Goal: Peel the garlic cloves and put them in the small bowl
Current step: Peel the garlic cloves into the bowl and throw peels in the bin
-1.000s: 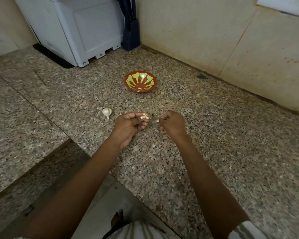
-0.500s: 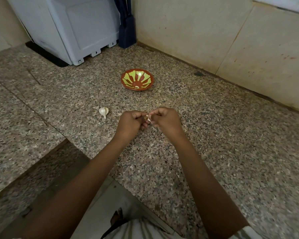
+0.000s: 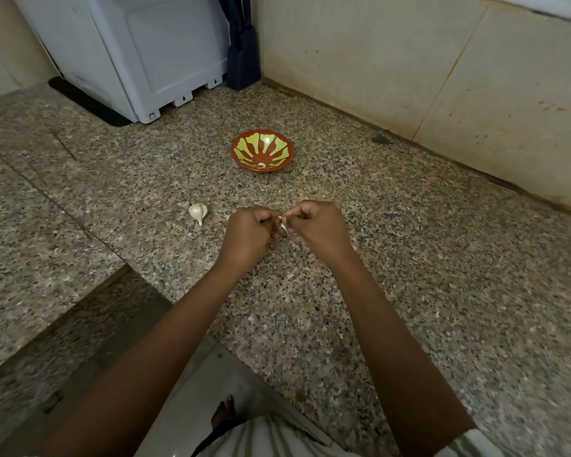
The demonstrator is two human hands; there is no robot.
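Observation:
Above the granite counter my left hand (image 3: 249, 230) and my right hand (image 3: 317, 227) meet, and both pinch one small garlic clove (image 3: 283, 224) between their fingertips. Most of the clove is hidden by the fingers; a bit of white skin shows. A small red bowl with a yellow-green pattern (image 3: 262, 150) stands farther back on the counter, and one pale piece lies at its bottom. A white garlic bulb piece (image 3: 198, 212) lies on the counter to the left of my left hand.
A grey-white appliance (image 3: 139, 54) stands at the back left on a dark mat. A dark blue object (image 3: 243, 61) leans in the corner. Tiled walls close the back and right. The counter's front edge drops to the floor at the lower left.
A second ago my hands were apart, with the clove in my left hand. They have come together, and both now pinch the clove.

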